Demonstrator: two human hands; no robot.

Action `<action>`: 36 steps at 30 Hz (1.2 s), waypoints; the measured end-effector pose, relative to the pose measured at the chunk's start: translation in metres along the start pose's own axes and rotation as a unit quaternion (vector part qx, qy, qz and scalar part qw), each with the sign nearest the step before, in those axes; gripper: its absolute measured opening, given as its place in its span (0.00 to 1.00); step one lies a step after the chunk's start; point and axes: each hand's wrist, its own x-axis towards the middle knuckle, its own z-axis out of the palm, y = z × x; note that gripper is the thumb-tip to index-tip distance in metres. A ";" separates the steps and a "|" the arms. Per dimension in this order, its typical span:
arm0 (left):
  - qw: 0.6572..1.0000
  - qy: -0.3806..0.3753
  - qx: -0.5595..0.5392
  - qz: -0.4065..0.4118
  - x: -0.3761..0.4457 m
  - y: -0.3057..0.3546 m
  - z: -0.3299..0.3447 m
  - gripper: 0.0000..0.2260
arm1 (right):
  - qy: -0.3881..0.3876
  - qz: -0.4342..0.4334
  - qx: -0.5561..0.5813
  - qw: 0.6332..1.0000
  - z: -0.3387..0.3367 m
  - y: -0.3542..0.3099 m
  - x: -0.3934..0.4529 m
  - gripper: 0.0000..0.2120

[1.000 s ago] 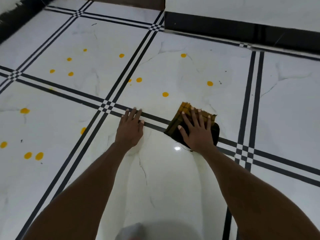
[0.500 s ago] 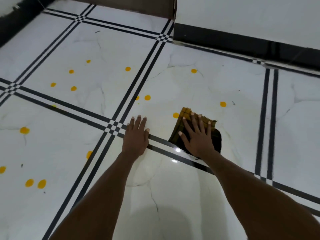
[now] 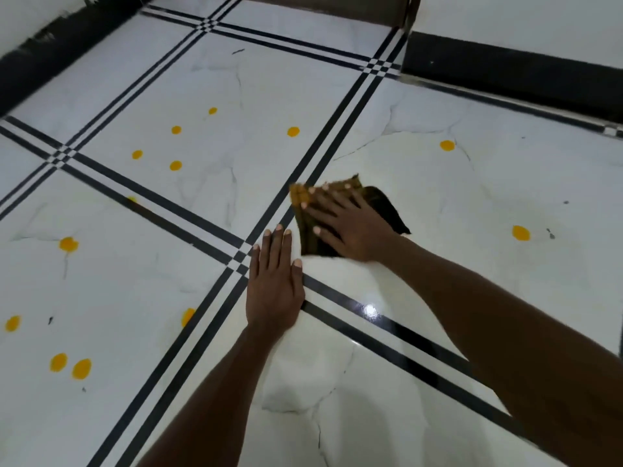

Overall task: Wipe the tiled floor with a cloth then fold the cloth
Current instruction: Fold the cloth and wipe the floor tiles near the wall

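A dark folded cloth [image 3: 384, 205] with a yellow-stained edge lies on the white tiled floor [image 3: 236, 96] beside a black double stripe. My right hand [image 3: 347, 224] presses flat on top of the cloth with fingers spread, pointing up and left. My left hand [image 3: 274, 281] rests flat on the bare floor just left of and below the cloth, fingers together, holding nothing. Several yellow spots dot the tiles, such as one yellow spot [image 3: 293, 131] above the cloth and another yellow spot [image 3: 521, 232] to its right.
Black double stripes [image 3: 337, 129] cross the floor in a grid. A black skirting board [image 3: 505, 75] under a white wall runs along the back right. Another dark skirting [image 3: 50, 52] borders the back left. A brown door base [image 3: 323, 5] stands at the top.
My right hand has slid the cloth up and to the left over two yellow spots near the stripe, turning it. My left hand has stayed planted on the floor while my head moved forward.
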 end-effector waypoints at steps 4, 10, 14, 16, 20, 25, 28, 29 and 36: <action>0.999 -0.009 -0.027 -0.014 0.001 0.002 -0.002 0.27 | 0.065 0.126 0.018 0.990 -0.010 0.047 0.001 0.29; 0.999 0.008 -0.013 -0.028 0.002 0.003 0.000 0.28 | 0.022 -0.039 -0.028 0.999 -0.005 0.001 0.047 0.28; 0.999 0.009 -0.019 -0.043 0.003 0.001 0.002 0.30 | 0.049 0.155 0.014 0.987 -0.014 0.015 0.055 0.31; 0.999 0.010 -0.009 -0.040 0.003 0.001 0.004 0.30 | 0.021 0.065 -0.020 0.997 -0.009 0.000 0.054 0.30; 0.999 0.007 -0.015 -0.039 0.003 0.001 0.002 0.30 | 0.044 0.079 -0.003 0.996 -0.009 0.010 0.029 0.28; 0.998 0.020 -0.024 -0.048 0.002 0.003 0.001 0.27 | 0.045 0.137 -0.012 0.989 0.004 -0.056 -0.043 0.28; 0.998 0.008 0.008 -0.062 0.003 0.003 0.001 0.28 | 0.030 0.026 0.001 0.999 0.001 -0.063 -0.033 0.27; 0.998 0.008 0.009 -0.066 0.003 0.003 0.001 0.28 | 0.022 -0.007 -0.001 1.000 0.000 -0.058 -0.016 0.27; 0.998 0.015 0.008 -0.067 0.002 0.001 0.002 0.27 | 0.032 0.279 0.004 0.960 -0.019 0.046 0.007 0.32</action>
